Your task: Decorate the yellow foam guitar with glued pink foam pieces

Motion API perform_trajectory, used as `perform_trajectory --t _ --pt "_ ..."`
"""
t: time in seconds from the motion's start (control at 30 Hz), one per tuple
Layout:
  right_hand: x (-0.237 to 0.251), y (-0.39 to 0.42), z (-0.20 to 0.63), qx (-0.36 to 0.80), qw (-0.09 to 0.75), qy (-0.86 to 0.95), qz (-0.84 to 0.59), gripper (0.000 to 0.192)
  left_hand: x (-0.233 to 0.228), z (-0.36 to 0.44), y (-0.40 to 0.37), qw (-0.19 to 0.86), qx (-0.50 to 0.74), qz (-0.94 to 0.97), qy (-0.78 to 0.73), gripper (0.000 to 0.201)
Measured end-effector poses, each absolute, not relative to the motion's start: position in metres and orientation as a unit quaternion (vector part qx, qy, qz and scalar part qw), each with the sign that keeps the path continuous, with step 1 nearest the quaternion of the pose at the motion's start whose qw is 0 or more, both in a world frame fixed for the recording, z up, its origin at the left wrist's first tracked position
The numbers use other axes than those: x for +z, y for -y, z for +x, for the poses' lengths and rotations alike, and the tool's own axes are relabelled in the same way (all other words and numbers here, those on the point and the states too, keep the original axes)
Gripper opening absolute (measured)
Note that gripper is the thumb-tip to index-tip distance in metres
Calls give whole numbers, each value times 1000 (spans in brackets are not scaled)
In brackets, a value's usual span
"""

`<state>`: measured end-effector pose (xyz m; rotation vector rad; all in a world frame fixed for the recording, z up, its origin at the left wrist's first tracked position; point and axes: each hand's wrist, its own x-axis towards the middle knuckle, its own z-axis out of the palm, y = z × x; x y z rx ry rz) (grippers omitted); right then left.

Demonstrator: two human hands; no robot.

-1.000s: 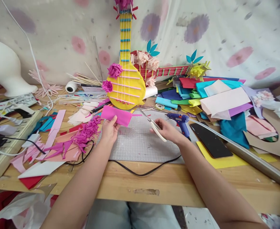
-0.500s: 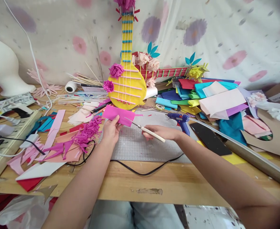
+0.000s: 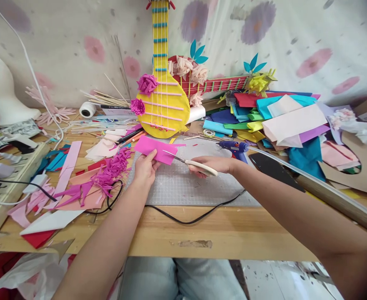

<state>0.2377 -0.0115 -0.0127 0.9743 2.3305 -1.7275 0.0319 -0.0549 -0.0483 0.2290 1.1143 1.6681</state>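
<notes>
Scissors [image 3: 192,162] now swung level and brought left since a second ago, blade tips at the right edge of the pink sheet [image 3: 154,149], where before pointed up and away over the mat. Left hand [image 3: 146,170] hardly shifted, same grip.

Nearest: bare wooden table [image 3: 177,233] edge with a black cable [image 3: 186,217] looping along it. Just beyond, grey cutting mat [image 3: 186,187], both hands above it. Left hand's fingers [image 3: 153,156] pinched shut on the lower edge of the pink sheet, holding it lifted just above the mat's far left corner, tilted. Right hand [image 3: 213,164] closed around the cream handles of the scissors, fingers clamped on them; blades nearly together, touching or just short of the sheet, hard to tell which.

Left of the left hand: magenta fringed strips [image 3: 108,175] and pink offcuts heaped on the table. Right of the right hand: blue glue gun [image 3: 233,148], then a black phone [image 3: 275,171] lying flat.

Farther back: yellow paper guitar [image 3: 163,104] upright against the flowered cloth, magenta paper flowers on its body; stack of coloured sheets [image 3: 277,121] to its right; white tape roll [image 3: 87,109] to its left.
</notes>
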Motion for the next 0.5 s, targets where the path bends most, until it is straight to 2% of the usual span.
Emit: perform_trajectory --t 0.5 --pt "-11 13 238 -586 39 -749 307 52 -48 34 55 527 702 82 -472 10"
